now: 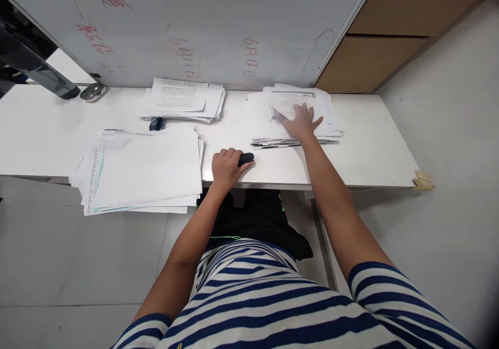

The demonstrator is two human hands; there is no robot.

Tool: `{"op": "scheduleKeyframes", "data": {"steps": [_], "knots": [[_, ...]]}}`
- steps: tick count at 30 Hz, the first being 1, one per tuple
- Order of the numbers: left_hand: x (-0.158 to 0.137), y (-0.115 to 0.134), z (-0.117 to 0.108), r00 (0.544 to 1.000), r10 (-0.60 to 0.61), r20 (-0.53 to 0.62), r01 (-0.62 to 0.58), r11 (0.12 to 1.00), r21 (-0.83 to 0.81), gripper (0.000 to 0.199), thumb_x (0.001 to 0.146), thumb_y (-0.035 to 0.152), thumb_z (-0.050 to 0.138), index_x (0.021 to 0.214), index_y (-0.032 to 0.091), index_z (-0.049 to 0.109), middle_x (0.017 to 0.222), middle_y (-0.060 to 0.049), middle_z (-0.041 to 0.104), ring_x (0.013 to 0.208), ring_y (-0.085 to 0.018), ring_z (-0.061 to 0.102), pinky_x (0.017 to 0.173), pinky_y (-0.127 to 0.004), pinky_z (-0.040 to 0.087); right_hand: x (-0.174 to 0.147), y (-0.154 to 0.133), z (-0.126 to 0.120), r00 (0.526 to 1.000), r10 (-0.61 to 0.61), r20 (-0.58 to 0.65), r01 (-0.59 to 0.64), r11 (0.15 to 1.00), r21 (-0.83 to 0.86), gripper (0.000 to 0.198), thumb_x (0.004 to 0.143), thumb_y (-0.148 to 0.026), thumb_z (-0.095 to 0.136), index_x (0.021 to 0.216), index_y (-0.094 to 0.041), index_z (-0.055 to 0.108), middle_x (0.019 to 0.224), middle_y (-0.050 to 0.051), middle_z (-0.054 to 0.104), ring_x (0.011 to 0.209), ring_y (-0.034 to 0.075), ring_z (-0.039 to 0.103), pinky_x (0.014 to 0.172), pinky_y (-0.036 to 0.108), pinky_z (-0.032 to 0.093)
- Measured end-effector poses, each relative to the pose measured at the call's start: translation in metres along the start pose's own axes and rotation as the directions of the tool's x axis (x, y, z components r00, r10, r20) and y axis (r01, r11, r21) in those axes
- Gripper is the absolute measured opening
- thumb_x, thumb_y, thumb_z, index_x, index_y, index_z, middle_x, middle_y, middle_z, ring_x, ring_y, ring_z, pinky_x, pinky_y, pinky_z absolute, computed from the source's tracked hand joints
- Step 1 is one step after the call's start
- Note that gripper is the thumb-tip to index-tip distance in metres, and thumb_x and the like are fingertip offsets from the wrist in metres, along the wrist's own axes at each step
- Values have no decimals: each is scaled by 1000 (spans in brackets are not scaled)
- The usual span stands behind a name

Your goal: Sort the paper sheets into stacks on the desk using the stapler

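My left hand (226, 168) is closed around a small black object with a rounded end (246, 158), near the front edge of the white table (366, 146). Most of that object is hidden in my fist, so its kind does not show. On top of the right stack of printed papers (259, 117) rests my right hand (303, 123), fingers spread over the upper sheet. To the left of my left hand, a large stack of papers (150, 167) juts past the table's front edge. Behind it sits another printed stack (181, 98).
A small dark blue object (157, 124) lies between the two left stacks. Farther left are a rounded dark-and-silver item (92, 92) and a dark transparent bottle-like cylinder (54, 78). A whiteboard (218, 21) with red writing stands behind the table, beside brown boxes (374, 60).
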State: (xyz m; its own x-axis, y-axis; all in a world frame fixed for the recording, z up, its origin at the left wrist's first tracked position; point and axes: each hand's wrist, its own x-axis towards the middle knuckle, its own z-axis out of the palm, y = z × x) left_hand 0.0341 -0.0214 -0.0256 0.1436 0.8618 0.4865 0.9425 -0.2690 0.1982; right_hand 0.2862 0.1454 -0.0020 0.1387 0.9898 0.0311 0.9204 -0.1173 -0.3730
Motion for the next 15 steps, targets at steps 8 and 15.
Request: {"op": "scheduleKeyframes", "data": {"steps": [8,15], "knots": [[0,-1,2,1000,-4,-15,3,997,-75,52,84,70,49,94,21,67,85,-11,66,85,-27,56,71,-37,28,-1,1,1,1000,19,-24,-18,1000,13,71,89,-66,36,146,-24,42,162,12,23,150,38,11,111,73,-4],[1,-1,1,1000,-10,6,10,996,-92,53,84,70,49,94,21,67,85,-12,66,86,-28,56,71,-37,28,-8,2,8,987,79,-142,-61,990,127,68,95,-57,30,143,-10,41,154,20,36,150,29,18,118,61,-8]]}}
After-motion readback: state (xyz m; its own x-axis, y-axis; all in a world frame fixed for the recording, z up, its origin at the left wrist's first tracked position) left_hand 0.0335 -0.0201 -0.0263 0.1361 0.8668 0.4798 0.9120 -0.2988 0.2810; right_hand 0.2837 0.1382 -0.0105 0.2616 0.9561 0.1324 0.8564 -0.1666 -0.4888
